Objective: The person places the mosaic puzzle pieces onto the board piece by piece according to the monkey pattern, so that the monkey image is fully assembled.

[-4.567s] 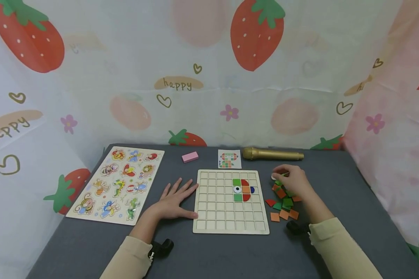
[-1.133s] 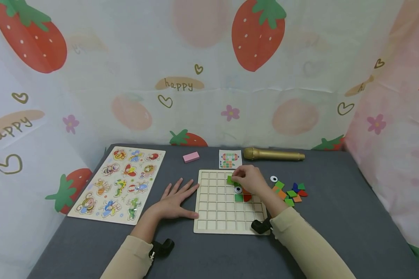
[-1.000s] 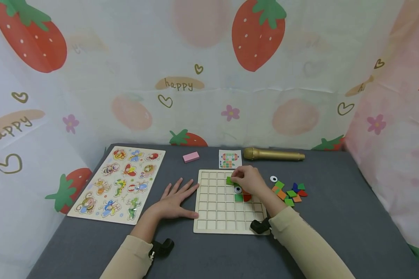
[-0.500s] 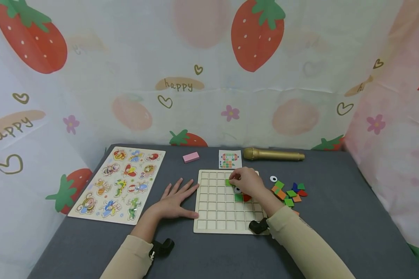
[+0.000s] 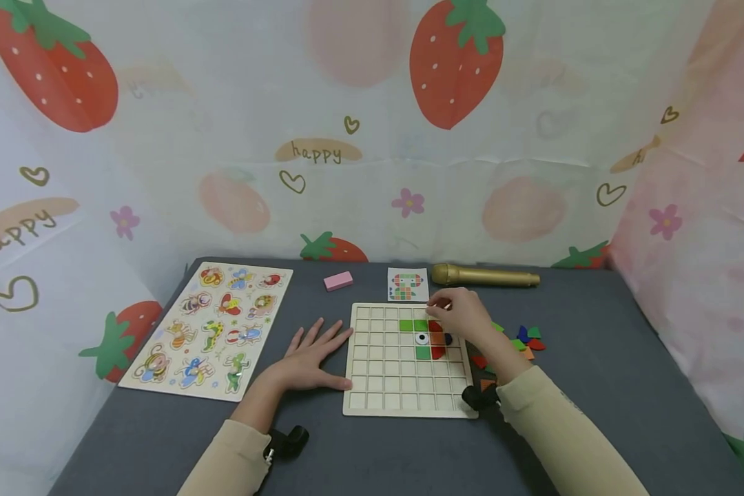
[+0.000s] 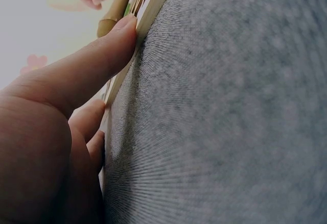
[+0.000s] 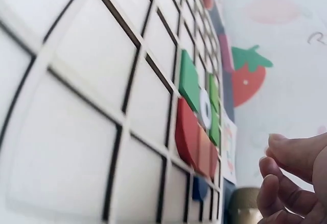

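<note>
My left hand (image 5: 305,363) lies with fingers spread at the left edge of the wooden grid board (image 5: 372,401), thumb and fingertips touching its rim. Above the board's upper right part hovers my right hand (image 5: 465,314); its fingers (image 7: 286,188) are loosely bent with nothing between them. Two light green squares (image 5: 406,325) sit side by side in the grid. Below the right-hand one come a white eye tile (image 5: 421,338) and a darker green square (image 5: 423,353). Red rounded tiles (image 5: 437,353), an orange square (image 5: 436,338) and a blue tile (image 7: 200,188) lie to their right.
Loose colored tiles (image 5: 534,344) are heaped right of the board, partly hidden by my right forearm. Behind the board lie a pattern card (image 5: 408,284), a gold microphone (image 5: 490,276) and a pink block (image 5: 337,280). An insect picture board (image 5: 182,375) lies at left.
My right hand carried a light green square from the heap to the grid, set it left of the other one, let go and drew back rightward. The left hand stayed put.
</note>
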A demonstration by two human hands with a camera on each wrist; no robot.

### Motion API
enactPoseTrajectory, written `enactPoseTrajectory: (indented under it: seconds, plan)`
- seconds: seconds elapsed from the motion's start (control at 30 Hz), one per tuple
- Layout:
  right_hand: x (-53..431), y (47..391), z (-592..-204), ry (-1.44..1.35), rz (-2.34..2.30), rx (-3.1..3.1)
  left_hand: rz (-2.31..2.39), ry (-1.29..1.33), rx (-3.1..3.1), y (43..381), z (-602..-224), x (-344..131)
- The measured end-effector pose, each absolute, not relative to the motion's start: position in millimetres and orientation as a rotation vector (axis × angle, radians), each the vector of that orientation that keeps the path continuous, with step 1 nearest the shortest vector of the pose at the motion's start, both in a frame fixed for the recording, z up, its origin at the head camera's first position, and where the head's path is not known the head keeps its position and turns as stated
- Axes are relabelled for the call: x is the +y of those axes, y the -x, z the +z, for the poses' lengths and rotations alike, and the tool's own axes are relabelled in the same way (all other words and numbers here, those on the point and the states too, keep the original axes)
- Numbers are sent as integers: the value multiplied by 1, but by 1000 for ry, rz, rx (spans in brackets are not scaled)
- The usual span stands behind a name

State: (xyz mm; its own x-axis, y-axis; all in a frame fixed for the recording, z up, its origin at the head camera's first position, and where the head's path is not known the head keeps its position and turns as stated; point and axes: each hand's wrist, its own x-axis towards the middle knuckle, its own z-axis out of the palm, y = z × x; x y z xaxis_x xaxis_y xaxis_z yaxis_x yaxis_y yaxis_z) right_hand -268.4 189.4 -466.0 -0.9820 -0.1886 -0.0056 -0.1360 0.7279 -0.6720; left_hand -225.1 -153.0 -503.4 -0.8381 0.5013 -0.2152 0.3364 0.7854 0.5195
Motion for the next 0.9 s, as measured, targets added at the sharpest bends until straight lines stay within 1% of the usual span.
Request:
enactPoseTrajectory:
  seconds: [0.17,0.43,0.67,0.9]
  plan:
    - [209,262,-460,253,-1118,2878,677,-634,2632,225,-503,-153]
    - [239,252,-469,124,-1114,2922,682,-638,2635,225,-503,-152]
    - [261,246,-473,101,-1090,2948,675,-632,2638,224,-503,-152]
    - [278,238,-474,21,-1078,2947,671,-641,2640,224,-503,-152]
